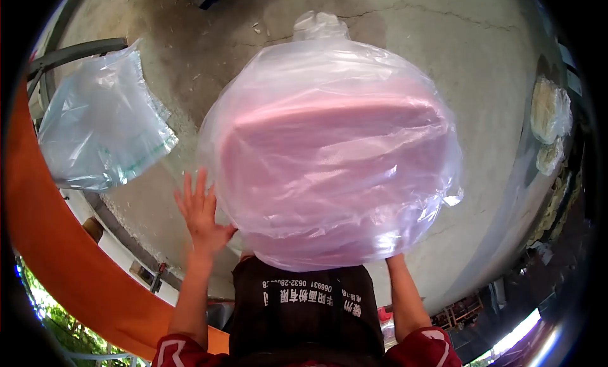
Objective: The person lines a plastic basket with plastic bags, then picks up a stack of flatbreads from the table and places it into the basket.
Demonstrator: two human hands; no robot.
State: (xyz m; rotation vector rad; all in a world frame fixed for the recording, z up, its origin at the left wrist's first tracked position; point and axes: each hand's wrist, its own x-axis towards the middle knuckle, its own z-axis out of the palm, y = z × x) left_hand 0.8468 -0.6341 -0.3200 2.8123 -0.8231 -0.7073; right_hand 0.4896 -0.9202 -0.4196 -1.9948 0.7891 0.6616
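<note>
A large clear plastic bag wraps a bulky pink item whose kind I cannot make out through the wrinkled film. It fills the middle of the view, just in front of my body, with a gathered tuft of film at its far end. My left hand is open at the bag's left side, fingers spread and pointing up, the thumb at the film's edge. On the near right, my right hand goes under or behind the bag. Only its wrist end shows, and its fingers are hidden.
More clear plastic bags hang or lie at the left, by a dark metal bar. An orange surface curves along the left. Plastic-wrapped pale bundles lie at the right on the cracked concrete floor. I wear a dark printed apron.
</note>
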